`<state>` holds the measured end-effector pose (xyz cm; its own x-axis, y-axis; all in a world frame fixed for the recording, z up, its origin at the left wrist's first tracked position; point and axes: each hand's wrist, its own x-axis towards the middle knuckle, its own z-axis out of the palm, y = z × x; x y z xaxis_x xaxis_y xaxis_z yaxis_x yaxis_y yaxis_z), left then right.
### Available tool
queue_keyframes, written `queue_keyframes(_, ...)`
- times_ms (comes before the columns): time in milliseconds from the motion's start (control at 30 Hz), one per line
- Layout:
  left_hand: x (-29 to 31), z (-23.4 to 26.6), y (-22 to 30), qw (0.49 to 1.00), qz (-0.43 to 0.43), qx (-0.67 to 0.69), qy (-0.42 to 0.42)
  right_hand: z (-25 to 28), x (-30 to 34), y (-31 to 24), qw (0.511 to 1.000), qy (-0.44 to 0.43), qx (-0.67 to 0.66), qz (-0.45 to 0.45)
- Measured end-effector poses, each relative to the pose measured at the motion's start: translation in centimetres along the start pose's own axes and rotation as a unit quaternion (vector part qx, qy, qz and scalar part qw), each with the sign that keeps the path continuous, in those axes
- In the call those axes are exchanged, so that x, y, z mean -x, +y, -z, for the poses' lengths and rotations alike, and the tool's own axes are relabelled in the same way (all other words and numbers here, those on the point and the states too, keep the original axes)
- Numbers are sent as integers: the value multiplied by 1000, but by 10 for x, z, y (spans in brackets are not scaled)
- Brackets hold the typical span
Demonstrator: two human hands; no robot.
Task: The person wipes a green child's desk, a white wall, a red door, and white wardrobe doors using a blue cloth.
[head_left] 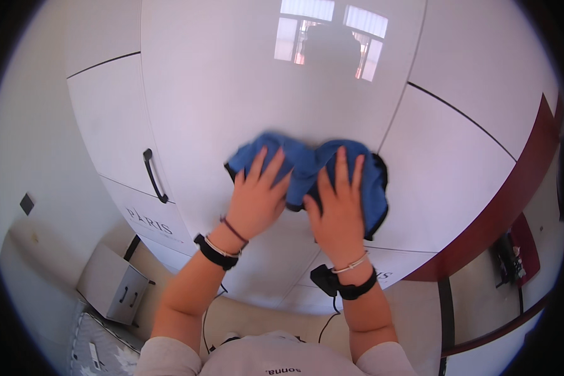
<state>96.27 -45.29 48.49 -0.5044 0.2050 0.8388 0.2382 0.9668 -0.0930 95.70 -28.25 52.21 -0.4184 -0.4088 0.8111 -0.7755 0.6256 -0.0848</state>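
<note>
A blue cloth [304, 164] with black edging is spread against the glossy white cabinet door [232, 75], bunched between my two hands. My left hand [257, 199] lies on its left half, fingers stretched out and pointing up. On the right half my right hand [338, 210] rests the same way, with fingers spread and thumb toward the middle. Both palms face the door, and neither hand is closed around the cloth. Black bands with cables circle both wrists.
A black handle [155, 175] sits on the door panel at the left. Lower left stands a small grey-white cabinet [116, 282]. A dark red curved wooden edge [482, 232] runs down the right side. A window and a dark silhouette reflect in the upper door.
</note>
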Motion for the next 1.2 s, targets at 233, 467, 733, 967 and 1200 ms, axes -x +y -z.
queue_keyframes(233, 53, 12, -91, 1000, -20, -20, 7, -79, -5, -60, 1000, -2, 8, -16)
queue_keyframes(467, 6, 52, -136, 996, 40, -18, 76, -89, -66, -99, 998, 63, 13, 17)
queue_keyframes(733, 142, -33, -112, 984, 154, 54, 73, -177, 14, -99, 997, -25, -53, 51)
queue_keyframes(967, 57, 35, -149, 992, 69, 71, 76, -136, -67, -114, 994, 8, -55, 90)
queue_keyframes(1200, -18, 70, -190, 976, 95, -1, 197, -120, -170, -157, 980, 93, -9, 177)
